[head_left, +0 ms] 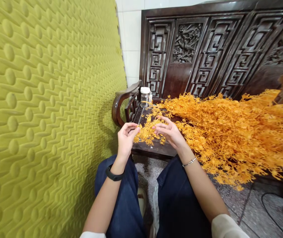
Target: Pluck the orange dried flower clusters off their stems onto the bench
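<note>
My left hand [127, 137] is closed, thumb and forefinger pinched on the end of a small orange-yellow artificial flower sprig [147, 134]. Across from it is my right hand [169, 132], palm turned inward, its fingers stretched out and apart beside the sprig's other side. No grip shows in the right hand, though its fingertips come close to the little blossoms. Just right of that hand begins a big heap of orange artificial flower branches [220, 125], piled along the seat. Loose sprigs also lie behind both hands on the dark wood.
A dark carved wooden bench [186, 69] has a curved armrest [118, 105] at left. On its seat stands a clear jar [145, 96] with a white lid, near a small white-labelled item. A yellow-green foam mat [44, 99] rises at left. Black cable [267, 211] crosses the floor.
</note>
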`<state>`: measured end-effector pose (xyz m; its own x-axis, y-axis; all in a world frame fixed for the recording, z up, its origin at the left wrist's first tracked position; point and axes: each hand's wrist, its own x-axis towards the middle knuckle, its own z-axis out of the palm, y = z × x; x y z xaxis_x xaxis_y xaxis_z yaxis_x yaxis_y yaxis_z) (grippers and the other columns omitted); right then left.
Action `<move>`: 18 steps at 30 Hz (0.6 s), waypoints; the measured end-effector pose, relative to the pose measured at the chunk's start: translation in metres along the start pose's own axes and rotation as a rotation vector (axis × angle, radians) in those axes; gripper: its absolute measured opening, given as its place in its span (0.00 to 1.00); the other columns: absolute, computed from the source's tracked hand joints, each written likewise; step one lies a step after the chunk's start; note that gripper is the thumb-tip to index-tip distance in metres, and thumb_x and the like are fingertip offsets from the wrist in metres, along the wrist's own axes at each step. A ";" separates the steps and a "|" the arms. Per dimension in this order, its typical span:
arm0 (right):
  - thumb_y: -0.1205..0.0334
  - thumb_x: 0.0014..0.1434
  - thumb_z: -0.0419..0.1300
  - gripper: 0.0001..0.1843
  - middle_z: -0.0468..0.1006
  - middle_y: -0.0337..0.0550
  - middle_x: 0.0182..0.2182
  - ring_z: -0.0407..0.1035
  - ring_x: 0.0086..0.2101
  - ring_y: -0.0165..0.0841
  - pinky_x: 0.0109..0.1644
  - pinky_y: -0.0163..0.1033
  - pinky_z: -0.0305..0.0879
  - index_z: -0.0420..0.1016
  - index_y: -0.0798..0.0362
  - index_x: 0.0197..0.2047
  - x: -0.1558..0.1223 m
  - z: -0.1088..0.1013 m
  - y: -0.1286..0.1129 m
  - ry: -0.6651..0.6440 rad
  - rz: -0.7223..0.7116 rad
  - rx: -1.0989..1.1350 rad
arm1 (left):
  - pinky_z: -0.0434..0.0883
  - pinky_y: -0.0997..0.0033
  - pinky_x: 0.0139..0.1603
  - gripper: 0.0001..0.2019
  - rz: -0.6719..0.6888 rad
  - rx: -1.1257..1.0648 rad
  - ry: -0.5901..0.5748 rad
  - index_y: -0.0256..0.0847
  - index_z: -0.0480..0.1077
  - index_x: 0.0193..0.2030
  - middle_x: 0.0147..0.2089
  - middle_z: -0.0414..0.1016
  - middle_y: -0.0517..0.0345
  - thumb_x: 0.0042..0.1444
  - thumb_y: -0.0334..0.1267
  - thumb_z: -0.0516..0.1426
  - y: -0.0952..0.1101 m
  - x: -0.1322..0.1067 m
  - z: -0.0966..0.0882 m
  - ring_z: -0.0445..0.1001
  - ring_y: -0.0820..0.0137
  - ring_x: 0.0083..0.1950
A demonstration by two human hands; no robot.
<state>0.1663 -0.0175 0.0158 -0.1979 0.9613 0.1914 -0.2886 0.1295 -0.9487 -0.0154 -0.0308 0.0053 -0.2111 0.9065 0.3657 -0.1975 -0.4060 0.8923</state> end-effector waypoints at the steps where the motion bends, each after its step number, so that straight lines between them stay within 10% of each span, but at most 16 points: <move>1: 0.60 0.40 0.70 0.32 0.79 0.39 0.30 0.72 0.28 0.29 0.36 0.37 0.68 0.64 0.51 0.49 0.000 -0.003 0.000 -0.002 -0.019 -0.020 | 0.70 0.74 0.41 0.09 0.016 0.000 0.025 0.37 0.70 0.32 0.34 0.72 0.58 0.43 0.37 0.64 0.000 0.000 -0.001 0.71 0.74 0.37; 8: 0.56 0.47 0.66 0.18 0.77 0.39 0.28 0.72 0.28 0.30 0.36 0.39 0.70 0.70 0.52 0.40 0.000 -0.029 -0.004 0.276 -0.335 -0.290 | 0.70 0.73 0.43 0.10 0.120 -0.012 0.218 0.39 0.70 0.34 0.36 0.72 0.57 0.45 0.37 0.63 -0.005 0.006 -0.010 0.71 0.74 0.39; 18: 0.56 0.57 0.58 0.10 0.70 0.42 0.32 0.70 0.34 0.31 0.37 0.38 0.69 0.66 0.51 0.38 -0.005 -0.028 -0.012 0.768 -0.742 -0.370 | 0.70 0.73 0.43 0.12 0.112 -0.045 0.166 0.39 0.69 0.36 0.37 0.72 0.57 0.46 0.39 0.63 0.000 0.005 -0.007 0.71 0.75 0.38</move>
<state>0.1973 -0.0167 0.0189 0.5718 0.4950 0.6542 0.2250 0.6723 -0.7053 -0.0232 -0.0271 0.0056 -0.3883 0.8255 0.4097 -0.2061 -0.5111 0.8345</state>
